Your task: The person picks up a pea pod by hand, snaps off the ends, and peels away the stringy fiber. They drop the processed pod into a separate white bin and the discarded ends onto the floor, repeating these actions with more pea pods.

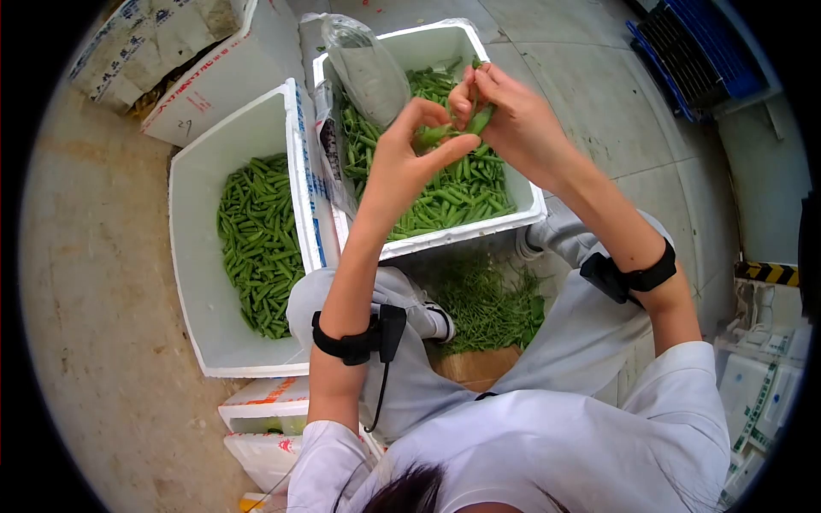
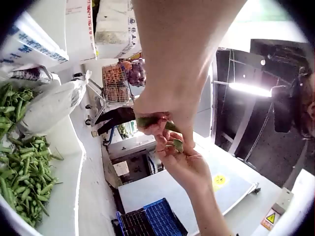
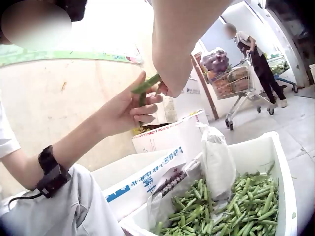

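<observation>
Over the far foam box (image 1: 528,205), both hands meet close together. My left hand (image 1: 402,158) holds a green pea pod (image 1: 432,135) between thumb and curled fingers. Beside it, my right hand (image 1: 517,115) pinches another pea pod (image 1: 483,118), with a bit of green stem at its fingertips. The right wrist view shows a pod (image 3: 147,83) crossing between the two hands. Below them lies a heap of pea pods (image 1: 449,192) inside the box. In the left wrist view the fingers partly hide the pods.
A second foam box (image 1: 192,256) at left holds more pea pods (image 1: 261,244). A plastic bag (image 1: 368,73) leans on the far box. Thin green stems (image 1: 483,303) lie on cardboard between the feet. Blue crates (image 1: 701,51) stand far right. A person (image 3: 261,64) pushes a loaded cart (image 3: 236,83) behind.
</observation>
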`<state>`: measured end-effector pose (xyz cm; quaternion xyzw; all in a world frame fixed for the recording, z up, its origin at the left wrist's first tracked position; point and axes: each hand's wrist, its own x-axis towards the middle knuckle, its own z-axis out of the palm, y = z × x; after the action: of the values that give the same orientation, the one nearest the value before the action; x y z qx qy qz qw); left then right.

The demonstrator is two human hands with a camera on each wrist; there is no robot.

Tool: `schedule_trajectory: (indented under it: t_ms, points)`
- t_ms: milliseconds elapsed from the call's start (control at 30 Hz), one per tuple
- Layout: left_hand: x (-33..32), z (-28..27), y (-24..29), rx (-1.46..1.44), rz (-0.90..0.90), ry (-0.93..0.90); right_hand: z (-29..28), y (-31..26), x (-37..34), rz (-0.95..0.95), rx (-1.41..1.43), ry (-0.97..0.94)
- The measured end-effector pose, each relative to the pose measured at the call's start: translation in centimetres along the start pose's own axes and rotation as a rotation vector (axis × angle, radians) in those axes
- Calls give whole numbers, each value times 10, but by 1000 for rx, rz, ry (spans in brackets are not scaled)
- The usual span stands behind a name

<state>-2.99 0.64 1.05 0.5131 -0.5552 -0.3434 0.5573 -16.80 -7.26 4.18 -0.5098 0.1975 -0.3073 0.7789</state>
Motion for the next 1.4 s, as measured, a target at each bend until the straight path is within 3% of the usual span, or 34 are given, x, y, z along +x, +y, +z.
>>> schedule_trajectory:
  t_ms: [133,267,367,467,633,833,967,1167,1233,1400]
  points:
    - [0,-3,3,-106,-148,-92,-1,8,2,10,-70,75]
    - [-2,-6,11,-163,-185,-108,-1,2,2,56,-197,123]
    - [-2,-11,14,-311,-284,-102,-5,-5,2,84,-243,31]
    - [-1,-16,14,-480,-289,-124,-12,-16,2,235,-41,-124]
    - [-5,-19,19,-557,-340,-315,-20,-28,-1,440,36,-402]
    - [-3,-18,15,-401,-311,-387,-4,-21,-6,408,-137,-218]
    - [-3,-18,15,-403,-284,-310,-9,-22,-4,384,-88,-277]
    - [-2,-19,14,-366,-308,-284,-3,-32,-8,184,-551,-252]
    - [-2,-19,10,-361,-336,-253,-8,-29,-8,47,-861,-202]
    - [-1,-19,3,-319,-398,-315,-9,-28,-9,147,-974,-292]
